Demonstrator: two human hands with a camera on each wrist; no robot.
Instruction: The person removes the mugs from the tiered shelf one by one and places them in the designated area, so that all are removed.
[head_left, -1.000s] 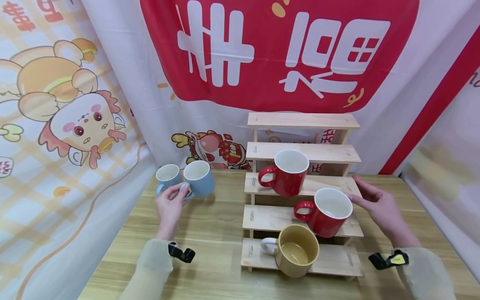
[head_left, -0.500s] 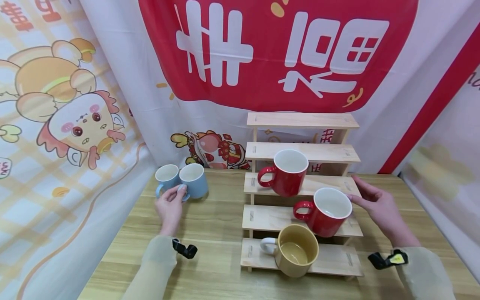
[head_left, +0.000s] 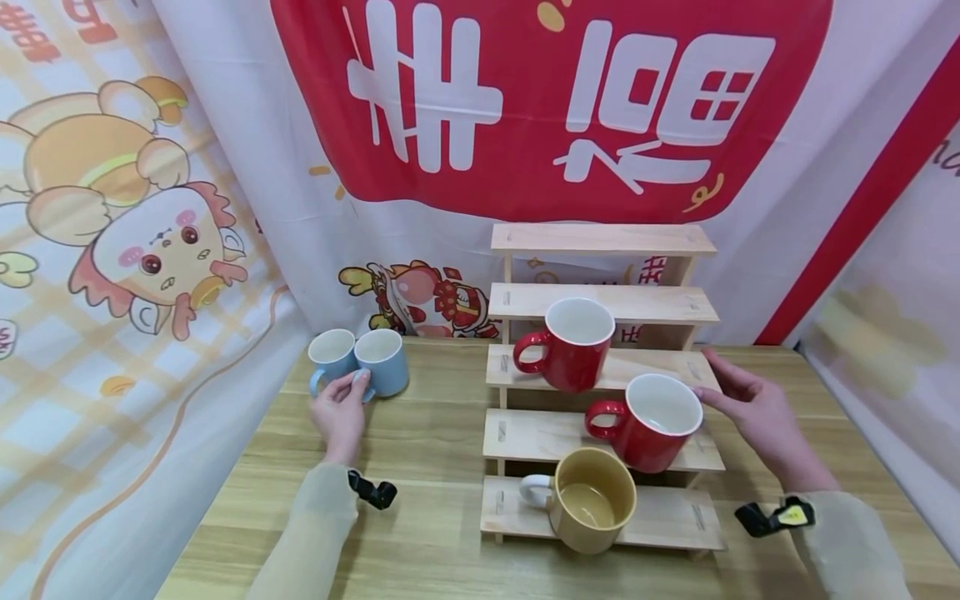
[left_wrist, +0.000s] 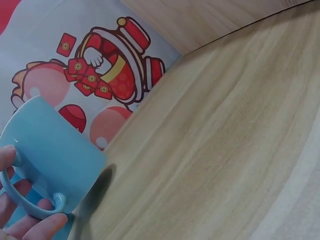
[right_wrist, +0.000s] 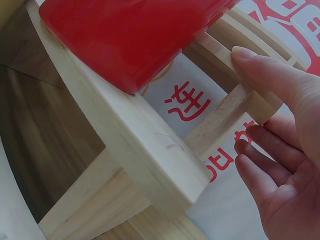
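In the head view my left hand [head_left: 341,417] pinches the handle of a light blue mug [head_left: 384,367] at the back left of the table. The left wrist view shows fingers curled at that handle [left_wrist: 32,207]; whether the mug's base touches the table I cannot tell. A second light blue mug [head_left: 331,357] stands right beside it on the left. My right hand [head_left: 761,425] holds the right end of a stepped wooden rack [head_left: 525,432], thumb on top and fingers lower down. Close to that hand, a red mug [head_left: 652,437] sits on the rack's second step from the bottom.
Another red mug [head_left: 573,354] is on the middle step, and a tan mug [head_left: 592,504] with a white handle is on the lowest. The wooden table [head_left: 420,500] ends at printed cloth walls [head_left: 225,100] at the back and sides.
The light blue mug in my left hand has moved left and slightly down, close to the other blue mug. My right hand keeps its place on the rack.
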